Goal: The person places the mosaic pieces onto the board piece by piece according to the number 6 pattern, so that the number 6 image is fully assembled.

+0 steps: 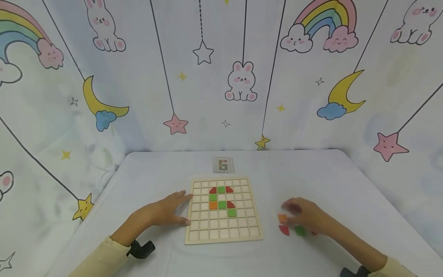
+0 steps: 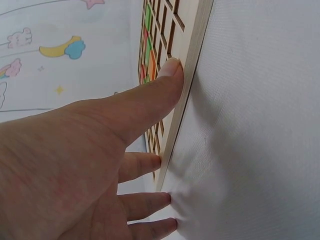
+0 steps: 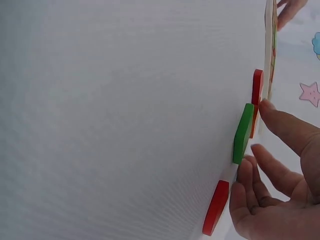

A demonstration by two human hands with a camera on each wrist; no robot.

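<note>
My left hand point(image 1: 166, 209) rests at the left edge of a wooden grid board point(image 1: 223, 234), fingers spread, thumb point(image 2: 172, 75) on its rim. Green squares point(image 1: 213, 197), red quarter-rounds point(image 1: 229, 189) and an orange square point(image 1: 213, 205) sit in the upper middle cells. To the right of the board, my right hand point(image 1: 306, 215) hovers low over loose pieces, its fingers loosely bent. Its thumb overlaps the loose orange square point(image 1: 282, 219). Close by lie a red quarter-round point(image 1: 284, 230), a green square point(image 3: 243, 134) and another red piece point(image 3: 216, 207), partly hidden in the head view.
Behind the board lies a small pattern card point(image 1: 223, 165) showing a gridded figure. A white cloth point(image 1: 155, 169) covers the table. A printed curtain point(image 1: 138, 77) with rabbits, stars and rainbows stands around the back and sides.
</note>
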